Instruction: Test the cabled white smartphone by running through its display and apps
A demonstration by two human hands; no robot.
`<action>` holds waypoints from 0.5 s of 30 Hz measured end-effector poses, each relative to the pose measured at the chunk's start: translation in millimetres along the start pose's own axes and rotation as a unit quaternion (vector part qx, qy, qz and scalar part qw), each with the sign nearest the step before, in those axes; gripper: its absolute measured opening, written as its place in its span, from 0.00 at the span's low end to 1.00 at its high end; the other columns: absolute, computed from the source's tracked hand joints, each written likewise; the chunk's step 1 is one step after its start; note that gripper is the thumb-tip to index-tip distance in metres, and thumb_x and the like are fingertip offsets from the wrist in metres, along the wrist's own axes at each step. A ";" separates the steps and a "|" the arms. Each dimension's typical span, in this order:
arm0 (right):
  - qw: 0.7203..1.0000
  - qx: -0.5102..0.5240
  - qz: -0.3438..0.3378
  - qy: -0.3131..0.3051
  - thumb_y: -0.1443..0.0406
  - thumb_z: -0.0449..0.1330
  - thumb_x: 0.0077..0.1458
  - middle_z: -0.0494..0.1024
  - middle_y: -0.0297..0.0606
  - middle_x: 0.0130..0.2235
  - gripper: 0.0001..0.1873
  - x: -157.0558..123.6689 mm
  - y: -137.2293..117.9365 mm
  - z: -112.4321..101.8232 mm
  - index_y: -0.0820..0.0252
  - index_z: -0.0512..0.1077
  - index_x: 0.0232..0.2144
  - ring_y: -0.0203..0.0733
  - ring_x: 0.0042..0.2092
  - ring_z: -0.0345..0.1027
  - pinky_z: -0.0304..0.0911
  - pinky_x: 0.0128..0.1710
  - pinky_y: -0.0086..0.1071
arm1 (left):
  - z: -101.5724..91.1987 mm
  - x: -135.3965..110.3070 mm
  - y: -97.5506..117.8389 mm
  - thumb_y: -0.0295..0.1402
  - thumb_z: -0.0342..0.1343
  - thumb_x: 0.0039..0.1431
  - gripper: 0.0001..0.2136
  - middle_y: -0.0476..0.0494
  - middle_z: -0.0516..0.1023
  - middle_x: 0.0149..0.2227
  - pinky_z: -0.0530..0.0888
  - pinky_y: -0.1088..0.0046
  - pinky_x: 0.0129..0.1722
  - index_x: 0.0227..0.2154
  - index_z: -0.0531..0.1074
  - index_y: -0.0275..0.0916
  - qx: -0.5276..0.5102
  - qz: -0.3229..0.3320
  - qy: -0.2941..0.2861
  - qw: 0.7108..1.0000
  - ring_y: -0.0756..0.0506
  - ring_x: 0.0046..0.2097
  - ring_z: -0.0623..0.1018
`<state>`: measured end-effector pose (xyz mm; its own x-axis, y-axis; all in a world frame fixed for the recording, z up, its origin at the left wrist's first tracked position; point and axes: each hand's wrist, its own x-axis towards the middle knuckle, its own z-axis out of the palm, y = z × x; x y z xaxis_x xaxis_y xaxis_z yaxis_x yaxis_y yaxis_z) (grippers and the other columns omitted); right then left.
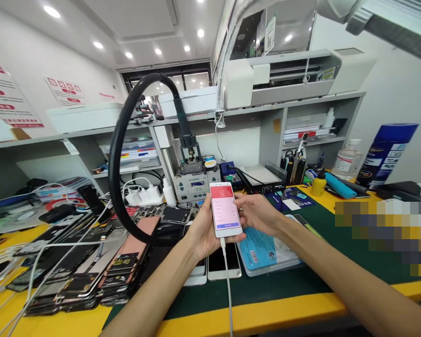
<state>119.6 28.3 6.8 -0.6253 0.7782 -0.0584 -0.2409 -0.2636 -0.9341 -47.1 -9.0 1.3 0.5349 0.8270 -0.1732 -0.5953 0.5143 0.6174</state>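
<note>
My left hand [201, 231] grips a white smartphone [225, 209] upright above the bench, its lit screen showing a red header over a pale list. A white charging cable [228, 285] hangs from the phone's bottom edge toward me. My right hand [257, 213] sits at the phone's right side, fingers curled, thumb and fingertips touching its edge near the screen. Both forearms reach in from the lower edge.
Stacks of phone parts and screens [91, 276] cover the left of the yellow bench. White phones [221, 264] and a blue packet [257, 248] lie on the green mat [337, 262]. A rework station [192, 182] with a black hose [126, 140] stands behind, bottles [347, 161] at right.
</note>
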 end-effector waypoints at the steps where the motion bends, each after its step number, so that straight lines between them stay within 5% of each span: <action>1: 1.000 -0.003 0.003 -0.004 0.65 0.58 0.50 0.67 0.30 0.27 0.12 -1.1 0.4 -1.1 0.59 0.68 0.39 0.31 0.22 0.54 0.56 0.23 0.27 | 0.2 0.5 -1.2 0.55 0.42 0.64 0.30 0.30 0.78 0.43 0.79 0.51 0.36 0.51 0.69 0.33 0.005 -0.002 -0.002 1.000 0.34 0.42 0.80; 10: 0.992 -0.120 -0.019 -0.012 0.71 0.65 0.45 0.77 0.41 0.43 0.33 -7.0 -0.4 -1.6 0.55 0.64 0.55 0.42 0.36 0.72 0.66 0.31 0.33 | 2.2 1.7 -6.8 0.51 0.45 0.65 0.27 0.31 0.78 0.44 0.79 0.56 0.34 0.55 0.68 0.35 0.037 0.024 0.043 0.998 0.37 0.38 0.81; 15: 0.991 -0.127 -0.020 0.033 0.63 0.62 0.56 0.78 0.41 0.41 0.22 -3.3 2.7 -2.1 0.55 0.67 0.54 0.38 0.32 0.70 0.62 0.27 0.29 | 3.3 1.0 -7.6 0.54 0.42 0.64 0.29 0.30 0.78 0.45 0.79 0.59 0.31 0.55 0.69 0.37 0.031 0.024 0.034 0.999 0.38 0.38 0.81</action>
<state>122.5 26.2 3.6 -0.5665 0.8233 -0.0351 -0.0650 -0.0871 -0.9941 -40.1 -12.8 -1.1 0.4640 0.8648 -0.1921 -0.5805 0.4606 0.6715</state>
